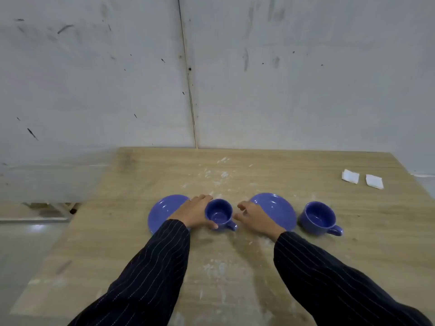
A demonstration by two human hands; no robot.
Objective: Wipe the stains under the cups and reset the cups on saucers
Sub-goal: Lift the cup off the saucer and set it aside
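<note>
Two blue cups and two blue saucers stand on a wooden table point(353, 267). My left hand point(195, 211) wraps around the left cup point(219, 215), which sits on the table between the saucers, its handle pointing toward me on the right. The left saucer point(162, 210) lies partly under my left wrist. My right hand point(255, 217) hovers with fingers apart just right of that cup, over the edge of the right saucer point(280, 208). The right cup point(317, 217) stands on the table right of that saucer. White smears point(216, 177) mark the wood beyond the cups.
Two folded white wipes point(350, 176) point(374, 181) lie at the far right of the table. More white smears point(216, 269) streak the wood between my sleeves. A grey wall point(211, 78) rises right behind the table. The table's left edge drops to the floor point(28, 243).
</note>
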